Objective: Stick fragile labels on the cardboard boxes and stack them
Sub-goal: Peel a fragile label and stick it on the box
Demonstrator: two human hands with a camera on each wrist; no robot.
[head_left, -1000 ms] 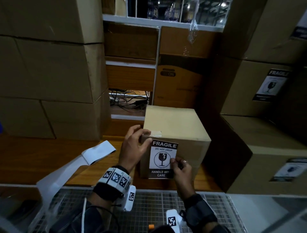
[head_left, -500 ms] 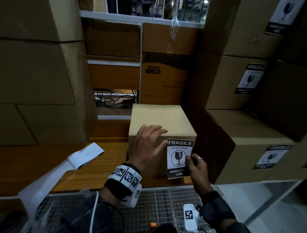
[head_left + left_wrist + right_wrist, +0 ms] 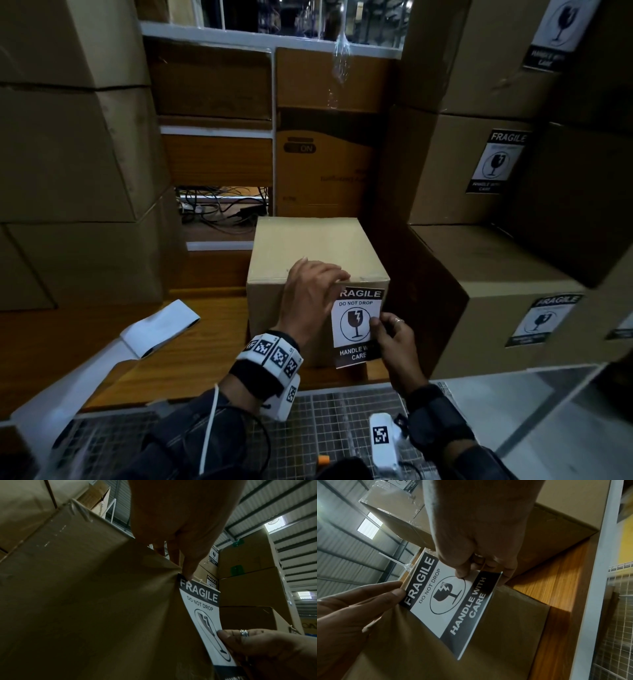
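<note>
A small plain cardboard box (image 3: 308, 250) stands on the wooden table (image 3: 85, 335). A black-and-white FRAGILE label (image 3: 356, 325) lies against the right part of its front face. My left hand (image 3: 325, 281) rests over the box's top front edge, fingers on the top, and its thumb (image 3: 187, 574) presses the label's top left corner. My right hand (image 3: 378, 323) pinches the label's right edge between thumb and fingers. The right wrist view shows the label (image 3: 450, 601) with its lower part lifted off the box (image 3: 488, 649).
Plain boxes (image 3: 68, 171) are stacked at the left. Boxes bearing fragile labels (image 3: 496, 291) are stacked close on the right. A white backing strip (image 3: 161, 325) trails over the table's left part. A wire mesh surface (image 3: 325, 428) lies under my wrists.
My left hand slid right from the box's top left corner to the edge above the label. The label shifted right on the front face, and my right hand's pinch moved up its right edge.
</note>
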